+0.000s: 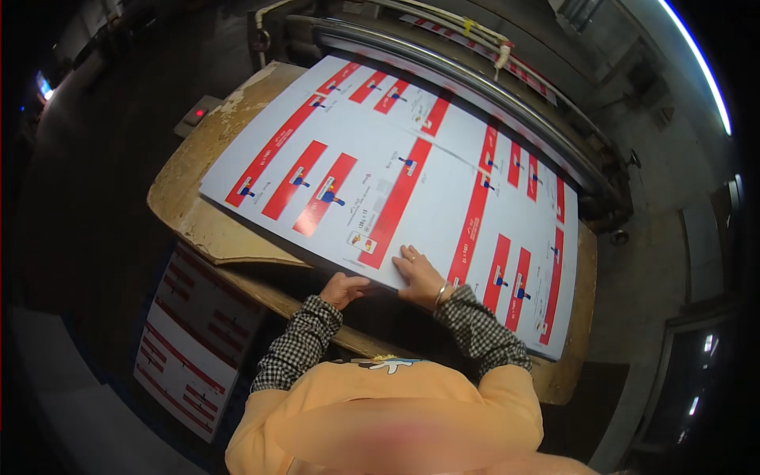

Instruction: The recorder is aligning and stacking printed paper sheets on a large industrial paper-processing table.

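A large white printed sheet (455, 186) with red bands and small blue figures lies on top of a stack, whose front edge points toward me. My left hand (342, 290) is at this front edge, its fingers curled in and its thumb along the sheet's rim; part of its fingers is hidden. To its right, my right hand (418, 275) rests on the sheet just inside the edge, fingers stretched out over the white surface. A bracelet circles the right wrist.
The sheets lie on a worn wooden table (186, 170) before a machine with a long metal roller (467, 91). Pipes (451, 17) run above it. A small box with a red light (198, 113) sits at the table's left. More printed sheets (178, 372) stand below, lower left.
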A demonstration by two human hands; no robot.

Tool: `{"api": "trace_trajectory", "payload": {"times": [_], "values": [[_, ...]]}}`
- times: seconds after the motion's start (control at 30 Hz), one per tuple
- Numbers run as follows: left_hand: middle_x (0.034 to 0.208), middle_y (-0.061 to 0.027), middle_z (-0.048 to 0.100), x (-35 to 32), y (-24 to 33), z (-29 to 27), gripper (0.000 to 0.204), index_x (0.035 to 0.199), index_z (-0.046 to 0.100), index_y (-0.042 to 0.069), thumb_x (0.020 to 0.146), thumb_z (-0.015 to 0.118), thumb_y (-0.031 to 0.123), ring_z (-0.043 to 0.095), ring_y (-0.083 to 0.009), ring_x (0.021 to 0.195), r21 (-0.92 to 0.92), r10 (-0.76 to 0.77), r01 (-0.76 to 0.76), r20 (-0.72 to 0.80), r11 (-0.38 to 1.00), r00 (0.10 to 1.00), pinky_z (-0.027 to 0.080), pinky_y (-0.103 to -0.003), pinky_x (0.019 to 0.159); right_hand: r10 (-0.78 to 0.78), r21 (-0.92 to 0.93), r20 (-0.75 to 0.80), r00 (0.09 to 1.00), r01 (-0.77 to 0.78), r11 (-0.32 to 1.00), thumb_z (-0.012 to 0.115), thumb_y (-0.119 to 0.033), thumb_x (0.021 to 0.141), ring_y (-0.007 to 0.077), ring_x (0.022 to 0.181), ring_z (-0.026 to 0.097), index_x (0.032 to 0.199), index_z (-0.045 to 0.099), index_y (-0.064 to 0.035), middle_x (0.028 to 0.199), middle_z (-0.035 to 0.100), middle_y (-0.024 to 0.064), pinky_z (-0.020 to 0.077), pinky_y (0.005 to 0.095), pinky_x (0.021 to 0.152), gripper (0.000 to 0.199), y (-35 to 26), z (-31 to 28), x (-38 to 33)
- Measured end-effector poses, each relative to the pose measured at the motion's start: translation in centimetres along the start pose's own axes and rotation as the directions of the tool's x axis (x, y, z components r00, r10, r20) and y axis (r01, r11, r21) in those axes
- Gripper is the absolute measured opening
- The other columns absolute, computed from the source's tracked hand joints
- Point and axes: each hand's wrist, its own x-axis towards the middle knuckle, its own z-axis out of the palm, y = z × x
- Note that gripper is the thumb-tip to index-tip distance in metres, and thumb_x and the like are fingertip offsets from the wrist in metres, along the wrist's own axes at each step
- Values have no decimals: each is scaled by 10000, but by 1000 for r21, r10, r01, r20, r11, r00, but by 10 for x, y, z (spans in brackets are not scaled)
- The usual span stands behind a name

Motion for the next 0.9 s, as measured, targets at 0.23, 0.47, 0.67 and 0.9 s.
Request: {"api": "trace_trajectory", "payload": {"times": [0.23,0.47,0.67,0.9], "values": [[1090,-151,548,0,2,19,393,1186,452,14,880,481,260,566,-306,955,-169,-25,-22,-270,985,963,479,-474,812,-109,248,-416,903,229,941,525,-125,694,348,744,562,748,534,1,787,593,148,456,402,654,138,-8,-39,-5],[1047,-233,538,-1,7,28,342,1085,446,-121,855,353,114,563,-360,952,-114,66,-91,-207,989,976,482,-503,816,-14,287,-90,996,40,957,553,-110,687,309,1085,499,949,611,-17,1123,552,172,409,366,909,284,5,4,-8],[925,-180,589,-8,8,27,322,1011,491,-69,877,462,222,614,-292,812,-65,47,-64,-236,996,971,516,-454,748,60,305,-75,995,-34,952,568,-147,686,291,1088,494,995,601,-34,1139,550,142,396,347,921,330,17,0,8],[790,-119,597,2,8,25,304,905,519,-28,859,537,271,619,-232,686,-71,34,-58,-293,996,955,535,-411,693,61,-22,-490,869,-82,996,627,-285,685,332,1026,454,889,617,-32,1001,545,135,400,412,882,325,57,21,55]]}}
